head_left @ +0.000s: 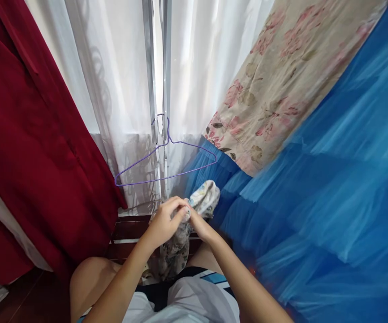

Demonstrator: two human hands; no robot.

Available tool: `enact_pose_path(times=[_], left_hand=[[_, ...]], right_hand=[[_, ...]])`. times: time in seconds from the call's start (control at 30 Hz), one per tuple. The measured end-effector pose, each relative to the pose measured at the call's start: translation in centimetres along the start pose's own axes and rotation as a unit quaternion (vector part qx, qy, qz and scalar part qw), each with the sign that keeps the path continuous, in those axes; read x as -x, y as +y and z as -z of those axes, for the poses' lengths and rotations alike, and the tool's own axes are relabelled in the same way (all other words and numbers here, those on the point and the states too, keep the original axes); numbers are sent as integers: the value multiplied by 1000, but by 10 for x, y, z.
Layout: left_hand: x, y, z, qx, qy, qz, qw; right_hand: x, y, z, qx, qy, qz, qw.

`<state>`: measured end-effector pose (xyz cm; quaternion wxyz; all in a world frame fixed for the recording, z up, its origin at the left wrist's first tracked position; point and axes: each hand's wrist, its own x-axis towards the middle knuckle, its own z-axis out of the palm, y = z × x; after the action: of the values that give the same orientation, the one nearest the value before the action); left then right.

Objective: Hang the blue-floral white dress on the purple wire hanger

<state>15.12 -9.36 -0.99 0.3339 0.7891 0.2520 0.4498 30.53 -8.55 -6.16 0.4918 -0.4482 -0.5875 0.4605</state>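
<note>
- Nearest the head camera is the person's lap: white shorts [187, 300] with a dark and blue band, and a bare knee [91, 280] to the left of them.
- Two bare forearms run up from the lower edge and meet near the middle of the view.
- The left hand [165, 222] curls its fingers over the top of a patterned cloth [180, 233]; its grip is closed on the fabric.
- The right hand [200, 224] comes in from the other side and is pressed against the same cloth, touching the left hand; its grip is also closed on the fabric, though its fingers are mostly hidden.
- The cloth is bunched between both hands, with one pale floral end sticking up to the right and the rest hanging down between the knees.
- Just above the hands a purple wire hanger [165, 157] hangs bare from a metal pole [165, 89].
- White curtains [120, 80] hang behind the pole.
- A dark red garment [29, 134] fills the left side.
- A floral fabric [281, 76] and blue netting [331, 188] fill the right side.
</note>
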Motion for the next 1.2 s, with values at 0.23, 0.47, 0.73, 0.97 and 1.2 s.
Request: enact_pose_path(times=[0.23, 0.47, 0.73, 0.97, 1.2], left_hand=[[8, -6, 32, 31, -47, 45, 997], [85, -73, 41, 227, -268, 290, 890], [97, -55, 94, 7, -118, 234, 965], [68, -40, 148, -95, -32, 183, 978], [66, -58, 203, -375, -61, 118, 918]], right_hand=[[11, -10, -20, -200, -166, -195, 946], [19, -43, 17, -31, -484, -262, 834], [-42, -90, 54, 206, -222, 41, 952], [-111, -67, 47, 313, 20, 153, 937], [-112, -38, 36, 353, 13, 156, 923]])
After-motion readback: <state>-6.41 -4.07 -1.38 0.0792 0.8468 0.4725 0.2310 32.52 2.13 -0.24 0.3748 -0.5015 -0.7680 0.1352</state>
